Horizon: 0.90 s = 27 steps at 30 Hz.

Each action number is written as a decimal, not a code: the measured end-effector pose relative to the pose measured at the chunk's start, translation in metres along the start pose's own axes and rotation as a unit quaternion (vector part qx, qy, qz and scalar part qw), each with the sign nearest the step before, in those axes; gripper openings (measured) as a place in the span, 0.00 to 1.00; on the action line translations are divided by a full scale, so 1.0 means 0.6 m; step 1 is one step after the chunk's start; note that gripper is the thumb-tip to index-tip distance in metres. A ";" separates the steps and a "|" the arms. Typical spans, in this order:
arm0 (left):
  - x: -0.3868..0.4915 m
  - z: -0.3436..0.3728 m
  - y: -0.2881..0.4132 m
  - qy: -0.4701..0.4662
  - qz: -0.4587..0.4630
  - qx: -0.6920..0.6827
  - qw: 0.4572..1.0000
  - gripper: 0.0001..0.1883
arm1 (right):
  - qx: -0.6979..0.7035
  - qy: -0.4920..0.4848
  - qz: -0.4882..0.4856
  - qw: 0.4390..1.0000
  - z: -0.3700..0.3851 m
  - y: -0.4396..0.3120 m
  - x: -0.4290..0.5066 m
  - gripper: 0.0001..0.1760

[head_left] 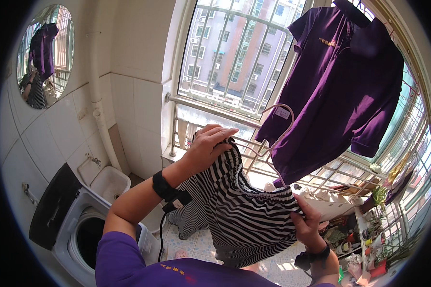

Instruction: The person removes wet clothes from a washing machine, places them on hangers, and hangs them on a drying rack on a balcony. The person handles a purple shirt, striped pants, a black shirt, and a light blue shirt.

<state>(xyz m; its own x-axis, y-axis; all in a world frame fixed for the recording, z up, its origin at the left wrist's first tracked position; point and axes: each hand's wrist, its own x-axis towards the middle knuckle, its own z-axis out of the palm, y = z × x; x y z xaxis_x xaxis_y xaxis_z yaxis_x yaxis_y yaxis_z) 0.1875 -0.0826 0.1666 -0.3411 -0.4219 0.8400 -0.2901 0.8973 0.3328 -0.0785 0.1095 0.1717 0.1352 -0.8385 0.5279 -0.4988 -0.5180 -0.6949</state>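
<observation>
Black-and-white striped trousers or a similar garment [244, 211], with a gathered elastic waist, hang between my hands. My left hand [210, 147] grips one end of the waistband, fingers over its edge. At the other end of the waistband, my right hand [307, 220] pinches the fabric between thumb and fingers. A pale clothes hanger [291, 123] has its lower part at the waistband opening, one end near each hand, and its hook stands up free. Behind the hook hangs a purple polo shirt [330, 89] with short sleeves.
An open top-loading washing machine [68, 229] stands at the lower left, beside a small white sink [109, 183]. A metal rail [215, 111] crosses the barred window. Potted plants [380, 195] and a cluttered shelf [361, 229] are at the right. An oval mirror [45, 57] hangs upper left.
</observation>
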 end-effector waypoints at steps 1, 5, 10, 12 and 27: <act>0.013 -0.010 -0.013 0.003 -0.012 0.053 0.999 0.29 | 0.007 0.024 0.009 1.000 0.005 -0.012 0.024 0.24; 0.062 -0.040 -0.043 0.081 -0.036 -0.042 0.995 0.41 | -0.012 0.120 -0.031 0.992 0.010 -0.059 0.124 0.24; 0.124 -0.054 -0.036 0.038 0.036 -0.144 0.988 0.37 | -0.041 0.208 -0.135 0.968 0.011 -0.124 0.283 0.22; 0.148 -0.057 -0.033 0.070 0.075 -0.104 0.989 0.37 | -0.076 0.236 -0.177 0.953 -0.003 -0.151 0.354 0.20; 0.092 -0.061 -0.087 0.039 0.037 -0.264 0.963 0.32 | -0.409 0.439 -0.199 0.775 -0.139 -0.300 0.644 0.20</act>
<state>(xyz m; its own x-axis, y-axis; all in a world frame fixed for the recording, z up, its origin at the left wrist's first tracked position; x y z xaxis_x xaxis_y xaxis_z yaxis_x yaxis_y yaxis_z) 0.2166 -0.1477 0.2113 -0.2693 -0.3623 0.8923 0.2343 0.8741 0.4256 -0.0077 -0.1073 0.5414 -0.0365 -0.0154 0.9992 -0.9915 -0.1241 -0.0381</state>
